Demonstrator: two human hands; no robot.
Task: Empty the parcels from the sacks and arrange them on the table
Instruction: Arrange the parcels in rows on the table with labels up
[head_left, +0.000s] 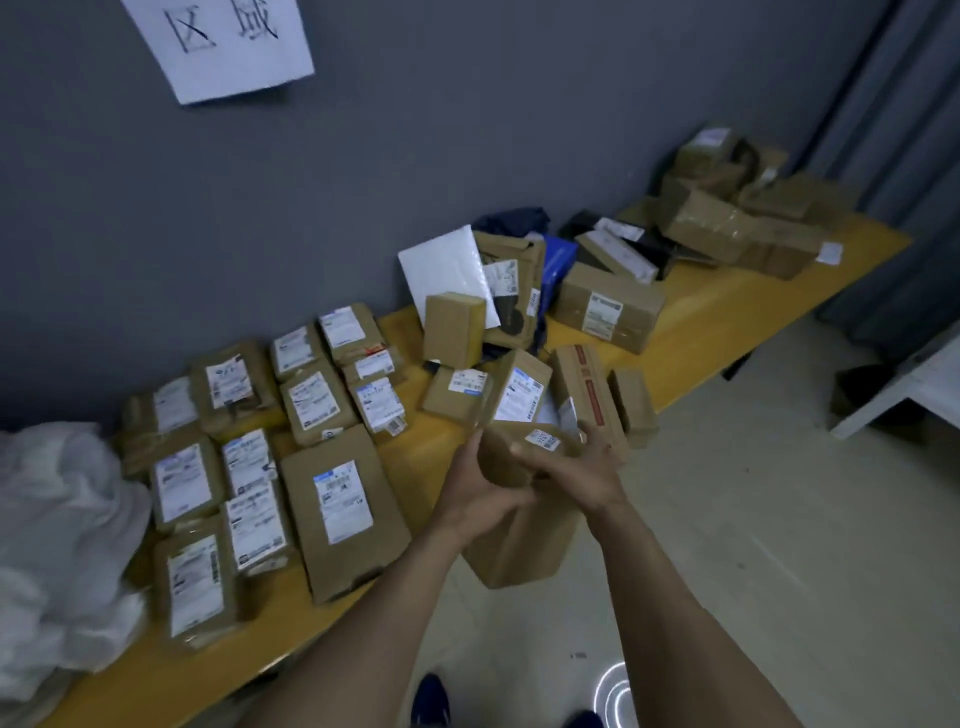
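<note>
Two hands hold one thing here. The left hand (478, 493) and the right hand (587, 478) both wrap their fingers round a small brown cardboard parcel (543, 438) with a white sticker on top. It is up in the air, just over the front edge of the long yellow wooden table (727, 312), and not lying down yet. I think both hands are used so it can be turned sticker-up, like the others.

Just below the hands is a bigger plain brown cardboard box (519, 545). It sticks out past the table edge. I cannot tell if it rests there or is being held too.

On the left part of the table, flat brown paper parcels (249, 467) lie in neat rows, side by side, stickers up. That way each sticker can be read fast.

In the middle is a messy heap of brown boxes with a white padded bag (447, 265), all leaning on each other. They look tipped out and not sorted yet. A pile of more brown boxes (727, 228) sits at the far end.

A crumpled white sack (62, 519) slumps at the near left end, beside the rows. It looks limp, so maybe little is left inside.

The job looks about half done. The bare yellow patch by the rows seems a good spot for the small brown cardboard parcel.
</note>
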